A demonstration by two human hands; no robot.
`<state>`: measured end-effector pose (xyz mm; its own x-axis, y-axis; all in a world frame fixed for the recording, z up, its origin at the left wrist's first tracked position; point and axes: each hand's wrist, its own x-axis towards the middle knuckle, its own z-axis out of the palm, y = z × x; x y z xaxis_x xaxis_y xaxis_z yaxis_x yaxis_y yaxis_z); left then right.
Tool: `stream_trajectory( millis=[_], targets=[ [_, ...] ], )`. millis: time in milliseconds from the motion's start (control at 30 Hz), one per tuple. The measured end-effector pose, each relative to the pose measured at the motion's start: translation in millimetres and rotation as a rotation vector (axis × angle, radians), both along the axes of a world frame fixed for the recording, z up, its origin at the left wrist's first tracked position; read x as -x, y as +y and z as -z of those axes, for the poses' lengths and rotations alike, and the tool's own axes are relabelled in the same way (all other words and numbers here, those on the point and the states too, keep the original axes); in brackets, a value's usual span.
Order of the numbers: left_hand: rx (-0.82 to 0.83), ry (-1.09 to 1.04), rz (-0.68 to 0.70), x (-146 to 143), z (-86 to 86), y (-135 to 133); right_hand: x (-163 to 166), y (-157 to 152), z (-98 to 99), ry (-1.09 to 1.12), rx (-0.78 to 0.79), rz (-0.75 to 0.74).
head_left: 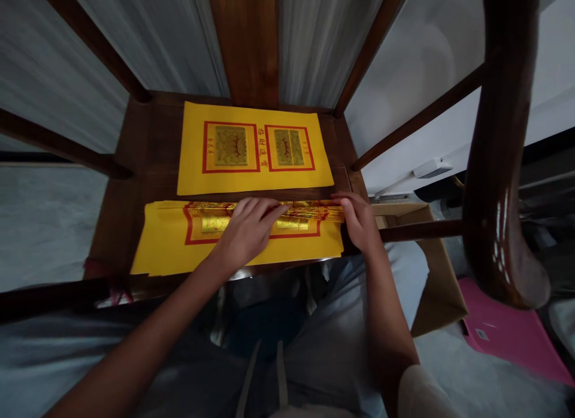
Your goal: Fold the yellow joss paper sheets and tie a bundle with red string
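Observation:
A stack of yellow joss paper [166, 238] with red frames and gold foil lies along the front of a wooden chair seat. Its far part rises into many thin layered edges. My left hand [249, 229] rests over the middle of those layers, fingers close together and bent, thumb along the edge. At the stack's right end, my right hand [357, 220] grips the layered edges, with its fingers behind and its thumb in front. Behind the stack lies a flat joss paper sheet [263, 179] with two foil squares and red characters; neither hand touches it.
The chair seat [162, 145] is bounded by dark spindles, a back slat [249, 47] and a curved armrest [503, 166] at right. On the floor to the right are an open cardboard box [442, 286] and a pink flat object [512, 334].

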<state>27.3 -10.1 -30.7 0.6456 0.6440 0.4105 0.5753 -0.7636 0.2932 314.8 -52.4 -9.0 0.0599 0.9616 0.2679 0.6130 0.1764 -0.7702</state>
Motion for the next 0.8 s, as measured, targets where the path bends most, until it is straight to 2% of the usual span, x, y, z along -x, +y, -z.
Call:
stream_trajectory(
  millis=[167, 500, 800],
  targets=[
    [0.025, 0.009, -0.003, -1.3, -2.6, 1.0, 2.3, -3.6, -4.2, 0.122, 0.003, 0.057],
    [-0.066, 0.025, 0.004, -1.5, 0.9, 2.4, 4.5, 0.4, 0.7, 0.359, 0.047, 0.175],
    [-0.060, 0.022, 0.002, -0.9, 0.7, 1.1, -1.2, 1.5, 0.9, 0.044, 0.135, -0.033]
  ],
)
